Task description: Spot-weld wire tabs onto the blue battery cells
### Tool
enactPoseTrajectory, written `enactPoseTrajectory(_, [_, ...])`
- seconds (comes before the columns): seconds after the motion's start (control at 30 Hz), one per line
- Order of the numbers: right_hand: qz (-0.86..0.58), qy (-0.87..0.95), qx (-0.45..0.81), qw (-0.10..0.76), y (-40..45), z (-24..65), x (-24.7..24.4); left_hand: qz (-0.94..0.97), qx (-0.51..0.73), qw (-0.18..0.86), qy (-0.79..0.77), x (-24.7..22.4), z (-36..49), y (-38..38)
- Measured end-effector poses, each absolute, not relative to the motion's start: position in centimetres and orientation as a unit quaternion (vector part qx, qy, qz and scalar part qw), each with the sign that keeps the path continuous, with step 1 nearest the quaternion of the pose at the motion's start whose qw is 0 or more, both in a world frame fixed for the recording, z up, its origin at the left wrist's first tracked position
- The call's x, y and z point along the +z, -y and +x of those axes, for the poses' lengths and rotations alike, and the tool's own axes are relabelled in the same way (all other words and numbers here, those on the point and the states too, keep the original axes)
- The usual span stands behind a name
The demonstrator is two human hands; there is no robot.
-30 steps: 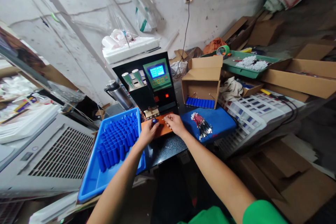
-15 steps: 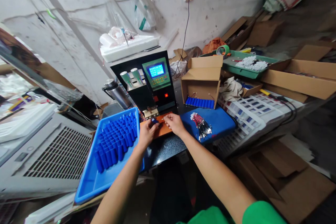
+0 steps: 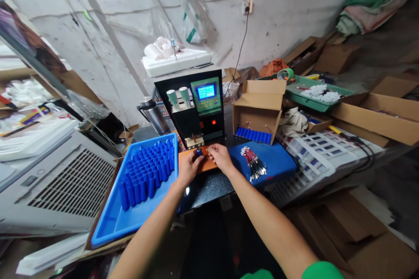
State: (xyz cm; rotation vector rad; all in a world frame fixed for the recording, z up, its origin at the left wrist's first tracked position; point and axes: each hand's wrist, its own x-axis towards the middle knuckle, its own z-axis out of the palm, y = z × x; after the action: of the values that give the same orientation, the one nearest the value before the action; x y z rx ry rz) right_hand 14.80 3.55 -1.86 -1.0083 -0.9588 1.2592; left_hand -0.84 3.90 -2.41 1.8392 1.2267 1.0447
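Observation:
Between its fingers my left hand [image 3: 190, 168] holds a blue cell [image 3: 199, 152] over the orange plate [image 3: 207, 165], just in front of the black machine [image 3: 209, 133] with the lit screen. Close on the right, my right hand [image 3: 220, 157] pinches something small, too small to make out for certain. A bunch of red and black wires with white ends [image 3: 252, 161] lies on a blue pad [image 3: 278, 159]. Many blue cells stand upright in a blue tray [image 3: 109, 226] at the left. A row of blue cells [image 3: 253, 134] sits in an open cardboard box [image 3: 258, 91].
A metal flask [image 3: 153, 115] stands behind the tray. White foam [image 3: 178, 62] lies on top of the machine. To the right are a green tray [image 3: 296, 91] of white parts, a white plastic crate [image 3: 304, 157] and cardboard boxes. A black power cord runs up the wall.
The view has shifted, so the scene appears slightly further right and mostly lower. Both hands remain in front of the machine, with the left still on the blue cell.

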Motion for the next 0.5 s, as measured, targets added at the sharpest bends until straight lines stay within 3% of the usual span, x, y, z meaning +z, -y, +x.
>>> enactPoseTrajectory(0.5, [-0.482,0.509,0.469,0.537,-5.1,13.2,-2.3,0.722,0.411,0.312,-0.46,-3.0,-0.9,-3.9])
